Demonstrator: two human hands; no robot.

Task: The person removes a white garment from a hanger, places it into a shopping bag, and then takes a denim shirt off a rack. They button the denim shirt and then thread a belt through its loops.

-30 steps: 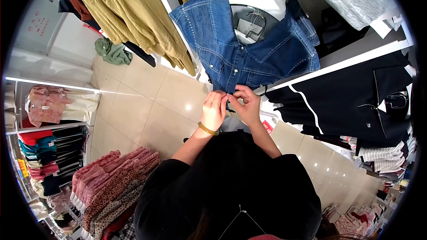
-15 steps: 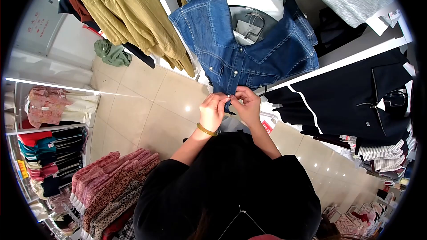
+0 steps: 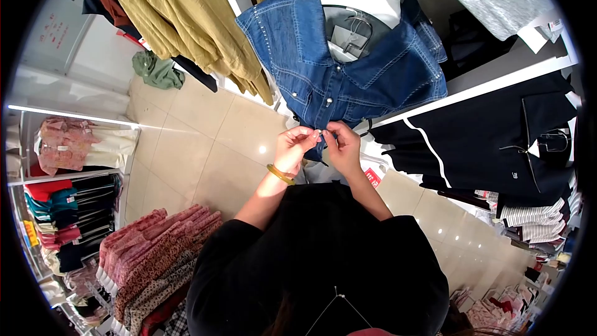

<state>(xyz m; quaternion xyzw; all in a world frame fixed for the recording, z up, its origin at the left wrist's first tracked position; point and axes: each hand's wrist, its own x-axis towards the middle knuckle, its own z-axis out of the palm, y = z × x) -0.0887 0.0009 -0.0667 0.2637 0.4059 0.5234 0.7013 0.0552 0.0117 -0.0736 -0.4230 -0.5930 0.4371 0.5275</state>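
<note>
Both our hands, left hand (image 3: 292, 147) and right hand (image 3: 342, 146), pinched the denim shirt (image 3: 339, 68) hem at its lowest snap (image 3: 319, 131); tugging harder risked dragging it off the hanger (image 3: 354, 28)

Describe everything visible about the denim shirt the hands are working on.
The denim shirt is mid-blue with pale stitching, a spread collar, pearl-like snaps down the placket and studs along the shoulder seam. It hangs on a white bust form, open at the neck. The left hand and right hand pinch its lower front edge together at a snap.
</note>
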